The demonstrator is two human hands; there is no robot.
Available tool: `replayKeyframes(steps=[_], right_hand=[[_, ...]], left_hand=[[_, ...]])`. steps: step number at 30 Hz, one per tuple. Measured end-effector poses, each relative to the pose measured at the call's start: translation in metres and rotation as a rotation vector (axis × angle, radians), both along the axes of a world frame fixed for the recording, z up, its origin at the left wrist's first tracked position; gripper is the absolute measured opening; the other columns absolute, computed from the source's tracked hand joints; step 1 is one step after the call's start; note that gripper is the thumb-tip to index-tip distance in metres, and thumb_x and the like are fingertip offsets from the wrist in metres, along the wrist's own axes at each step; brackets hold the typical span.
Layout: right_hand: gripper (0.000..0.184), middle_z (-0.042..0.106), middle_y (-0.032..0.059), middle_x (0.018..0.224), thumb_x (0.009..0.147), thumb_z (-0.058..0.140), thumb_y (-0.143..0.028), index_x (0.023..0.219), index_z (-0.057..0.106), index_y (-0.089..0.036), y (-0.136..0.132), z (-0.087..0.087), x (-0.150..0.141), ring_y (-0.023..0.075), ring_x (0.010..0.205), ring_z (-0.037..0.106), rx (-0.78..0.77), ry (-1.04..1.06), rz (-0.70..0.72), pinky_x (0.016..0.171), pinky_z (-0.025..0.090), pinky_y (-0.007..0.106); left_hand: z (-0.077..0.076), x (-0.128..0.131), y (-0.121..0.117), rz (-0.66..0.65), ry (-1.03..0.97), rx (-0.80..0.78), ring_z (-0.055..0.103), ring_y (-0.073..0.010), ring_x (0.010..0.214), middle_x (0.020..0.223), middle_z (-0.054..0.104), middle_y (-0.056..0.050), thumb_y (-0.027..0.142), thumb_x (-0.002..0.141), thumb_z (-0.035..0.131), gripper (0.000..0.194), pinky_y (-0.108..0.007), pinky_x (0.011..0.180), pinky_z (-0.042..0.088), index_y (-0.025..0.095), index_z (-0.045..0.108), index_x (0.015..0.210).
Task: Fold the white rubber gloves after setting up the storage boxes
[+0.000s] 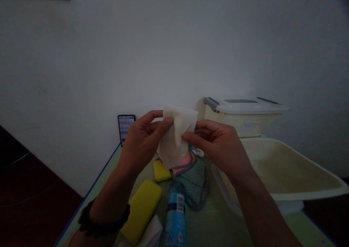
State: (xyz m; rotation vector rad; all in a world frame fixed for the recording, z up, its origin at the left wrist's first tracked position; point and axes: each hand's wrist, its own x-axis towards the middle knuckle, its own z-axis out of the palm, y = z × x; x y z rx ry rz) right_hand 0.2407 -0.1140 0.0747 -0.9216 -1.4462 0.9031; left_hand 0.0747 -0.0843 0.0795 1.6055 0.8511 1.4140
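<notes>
A thin white tissue (178, 130) hangs folded in the air between my two hands. My left hand (148, 134) pinches its left side, thumb in front and fingers behind. On the other side, my right hand (215, 138) grips the right edge between thumb and fingers. Below the tissue lie a pink cloth (185, 161) with a dark edge and a grey-green cloth (193, 183). A blue bottle (176, 214) with a barcode label is nearer to me. Yellow sponges (144, 207) lie under my left forearm.
A phone (125, 128) leans upright against the wall at the back left. To the right stands an open cream bin (286, 163), with a lidded storage box (234, 123) behind it. White crumpled material (152, 232) lies by the bottle. The green table (109, 170) has blue edges.
</notes>
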Motion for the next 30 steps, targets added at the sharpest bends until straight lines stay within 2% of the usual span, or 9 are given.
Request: replayKeyframes(steps=[10,15,21,26,30], right_hand=[[0.018,0.077,0.0017,0.081,0.072,0.077,-0.031,0.086,0.074,-0.02,-0.001,0.0,0.0,0.0164,0.074,0.072,0.006,-0.012,0.011,0.068,0.058,0.027],[0.019,0.074,0.0027,0.075,0.076,0.072,-0.034,0.083,0.074,-0.017,0.0,-0.002,0.0,0.0167,0.067,0.068,0.021,-0.129,-0.075,0.062,0.054,0.028],[0.018,0.071,0.0024,0.07,0.077,0.07,-0.034,0.077,0.073,-0.017,0.0,-0.001,0.002,0.016,0.063,0.065,0.024,-0.156,-0.158,0.057,0.051,0.027],[0.013,0.072,0.002,0.069,0.075,0.072,-0.032,0.074,0.074,-0.019,-0.001,0.001,0.003,0.0162,0.063,0.066,0.054,-0.098,-0.187,0.054,0.053,0.026],[0.011,0.074,0.0015,0.073,0.075,0.072,-0.029,0.08,0.075,-0.02,-0.002,0.003,0.005,0.0156,0.064,0.067,0.066,-0.068,-0.181,0.056,0.055,0.025]], left_hand=[[0.001,0.003,-0.002,0.063,0.008,0.0,0.071,-0.0159,0.06,0.071,0.077,-0.002,0.038,0.078,0.07,0.028,-0.018,0.047,0.053,0.017,0.069,0.096],[0.002,0.004,-0.004,0.059,-0.008,-0.007,0.07,-0.0152,0.059,0.072,0.077,-0.002,0.037,0.076,0.072,0.027,-0.017,0.048,0.054,0.017,0.069,0.094],[-0.002,-0.003,0.002,-0.138,-0.001,-0.058,0.074,-0.0192,0.072,0.08,0.078,-0.005,0.037,0.08,0.068,0.031,-0.026,0.064,0.06,0.017,0.068,0.104],[-0.003,-0.008,0.005,-0.26,0.043,-0.102,0.074,-0.0212,0.081,0.085,0.078,-0.004,0.033,0.077,0.071,0.026,-0.031,0.075,0.061,0.02,0.071,0.1],[-0.002,-0.012,0.005,-0.35,0.085,-0.155,0.074,-0.0196,0.076,0.081,0.078,-0.004,0.025,0.076,0.072,0.021,-0.029,0.073,0.061,0.022,0.074,0.096]])
